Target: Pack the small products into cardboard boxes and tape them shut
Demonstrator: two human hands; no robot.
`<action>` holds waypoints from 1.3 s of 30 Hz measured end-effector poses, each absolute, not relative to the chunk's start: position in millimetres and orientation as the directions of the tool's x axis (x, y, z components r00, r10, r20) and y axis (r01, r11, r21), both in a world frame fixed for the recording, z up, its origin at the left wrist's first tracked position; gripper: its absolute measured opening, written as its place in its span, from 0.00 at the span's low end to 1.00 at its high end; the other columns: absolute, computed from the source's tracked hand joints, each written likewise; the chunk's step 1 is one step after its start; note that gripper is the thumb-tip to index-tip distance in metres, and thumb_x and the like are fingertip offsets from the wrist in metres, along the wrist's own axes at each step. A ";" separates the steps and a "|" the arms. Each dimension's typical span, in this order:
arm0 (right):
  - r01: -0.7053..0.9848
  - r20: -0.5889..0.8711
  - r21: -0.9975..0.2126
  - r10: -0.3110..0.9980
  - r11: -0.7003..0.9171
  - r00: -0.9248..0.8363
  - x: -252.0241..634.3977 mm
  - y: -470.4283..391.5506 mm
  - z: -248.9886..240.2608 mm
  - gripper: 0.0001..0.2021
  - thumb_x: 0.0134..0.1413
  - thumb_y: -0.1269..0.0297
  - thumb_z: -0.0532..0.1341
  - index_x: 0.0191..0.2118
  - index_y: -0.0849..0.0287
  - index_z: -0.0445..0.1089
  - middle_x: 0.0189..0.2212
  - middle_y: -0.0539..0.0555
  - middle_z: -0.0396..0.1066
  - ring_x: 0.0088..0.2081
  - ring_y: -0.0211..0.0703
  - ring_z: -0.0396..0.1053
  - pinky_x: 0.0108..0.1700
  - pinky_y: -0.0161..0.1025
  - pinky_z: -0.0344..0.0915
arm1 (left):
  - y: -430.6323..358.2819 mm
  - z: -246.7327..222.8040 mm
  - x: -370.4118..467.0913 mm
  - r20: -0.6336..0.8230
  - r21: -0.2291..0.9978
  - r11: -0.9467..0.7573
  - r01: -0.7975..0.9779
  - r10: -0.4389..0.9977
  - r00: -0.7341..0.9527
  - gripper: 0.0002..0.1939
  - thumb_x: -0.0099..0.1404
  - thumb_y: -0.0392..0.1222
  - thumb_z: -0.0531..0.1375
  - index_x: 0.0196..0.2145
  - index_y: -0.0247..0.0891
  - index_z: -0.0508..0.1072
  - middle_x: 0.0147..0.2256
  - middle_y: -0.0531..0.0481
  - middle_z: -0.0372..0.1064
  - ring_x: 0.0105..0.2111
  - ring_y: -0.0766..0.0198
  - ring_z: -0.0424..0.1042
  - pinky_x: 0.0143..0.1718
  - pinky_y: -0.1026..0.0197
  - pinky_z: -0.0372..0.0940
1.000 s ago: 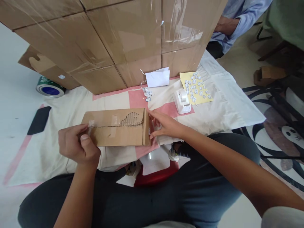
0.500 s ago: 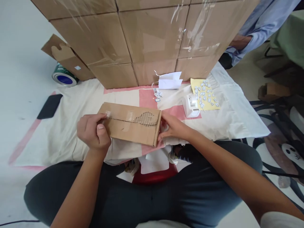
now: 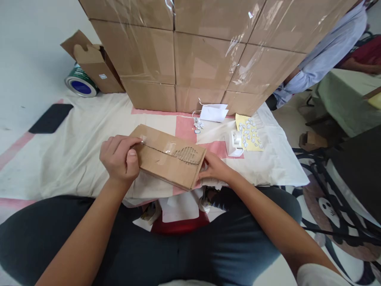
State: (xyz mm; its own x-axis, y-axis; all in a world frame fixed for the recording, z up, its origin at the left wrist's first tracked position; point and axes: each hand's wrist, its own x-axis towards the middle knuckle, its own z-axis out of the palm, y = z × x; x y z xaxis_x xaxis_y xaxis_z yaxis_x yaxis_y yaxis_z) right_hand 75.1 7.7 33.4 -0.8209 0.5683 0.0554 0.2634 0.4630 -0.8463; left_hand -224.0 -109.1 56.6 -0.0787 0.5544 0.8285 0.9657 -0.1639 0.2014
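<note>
A flat brown cardboard box point(image 3: 162, 161) lies at the table's near edge. Its top has a seam, bits of clear tape and a torn patch of exposed corrugation point(image 3: 187, 154) toward the right end. My left hand point(image 3: 120, 157) is closed at the box's left end, its forefinger at the tape near the seam. My right hand point(image 3: 216, 169) grips the right end, thumb near the lower corner and fingers partly hidden behind the edge. Beyond the box lie a small heap of white tags point(image 3: 198, 124), a folded white paper point(image 3: 213, 113) and a white tape dispenser point(image 3: 233, 143).
Taped cardboard boxes point(image 3: 208, 59) are stacked like a wall at the back. A yellow sheet with small stickers point(image 3: 250, 133) lies right. At left are a black phone-like slab point(image 3: 51, 118), a green tin point(image 3: 81, 82) and an open carton point(image 3: 95, 65). A person's blue sleeve point(image 3: 330, 51) shows at right.
The view has shifted rightward. The box is turned slightly, its right end lower toward me. Both hands keep their hold on its ends.
</note>
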 end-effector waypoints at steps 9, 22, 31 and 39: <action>0.207 0.088 -0.870 0.554 0.447 -0.828 78.0 9.5 26.1 0.46 0.37 0.35 0.74 0.60 0.58 0.69 0.47 0.60 0.74 0.43 0.56 0.71 0.50 0.51 0.69 | -108.4 54.5 -224.0 0.798 0.294 -0.142 0.945 0.581 -0.161 0.23 0.72 0.50 0.44 0.37 0.41 0.77 0.33 0.42 0.74 0.35 0.51 0.71 0.40 0.48 0.60; 0.278 0.116 -0.823 0.626 0.495 -0.771 81.3 -12.3 36.0 0.50 0.34 0.38 0.77 0.62 0.54 0.64 0.51 0.61 0.70 0.49 0.63 0.71 0.54 0.59 0.69 | -111.1 53.5 -220.8 0.756 0.336 -0.079 0.938 0.617 -0.219 0.25 0.72 0.51 0.42 0.37 0.42 0.77 0.33 0.40 0.74 0.35 0.49 0.71 0.42 0.46 0.60; 0.338 0.375 -0.652 0.676 0.679 -0.634 69.1 -67.6 73.4 0.53 0.40 0.52 0.76 0.69 0.51 0.50 0.60 0.67 0.60 0.61 0.68 0.64 0.60 0.62 0.67 | -114.5 54.9 -217.5 0.825 0.294 -0.194 0.936 0.546 -0.146 0.17 0.71 0.46 0.47 0.42 0.41 0.75 0.37 0.40 0.76 0.37 0.49 0.73 0.41 0.46 0.62; 0.758 0.751 -0.520 0.634 0.394 0.186 240.0 -121.5 112.5 0.43 0.47 0.38 0.69 0.65 0.49 0.58 0.61 0.64 0.59 0.64 0.73 0.60 0.66 0.71 0.55 | -138.5 35.8 -192.9 0.767 0.337 -0.320 0.886 0.639 -0.061 0.19 0.64 0.41 0.62 0.53 0.44 0.71 0.45 0.38 0.75 0.45 0.44 0.74 0.47 0.44 0.66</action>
